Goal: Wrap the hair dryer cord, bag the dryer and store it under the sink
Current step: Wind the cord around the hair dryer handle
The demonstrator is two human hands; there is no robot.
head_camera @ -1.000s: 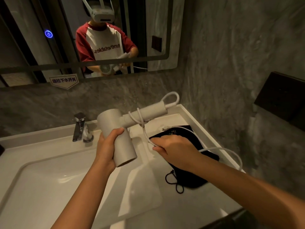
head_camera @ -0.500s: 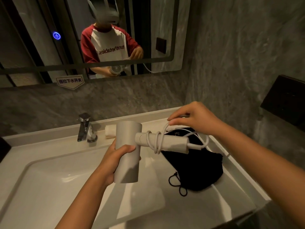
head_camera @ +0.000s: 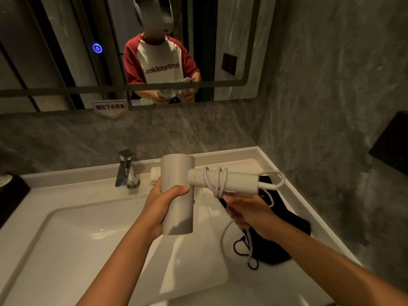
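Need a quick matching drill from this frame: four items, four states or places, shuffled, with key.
1. hair dryer
2. cord
3. black bag
4. faucet

A. lying on the counter at right
B. looped around the handle, tail hanging
C. standing behind the basin
D. barrel held in the left hand

Pairs: 1-D, 2-B, 3-A, 4-C

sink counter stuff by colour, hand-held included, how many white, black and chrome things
white: 2, the hair dryer with its cord, and a small rolled towel
black: 2, the drawstring bag and a box at the left edge
chrome: 1, the tap
total: 5
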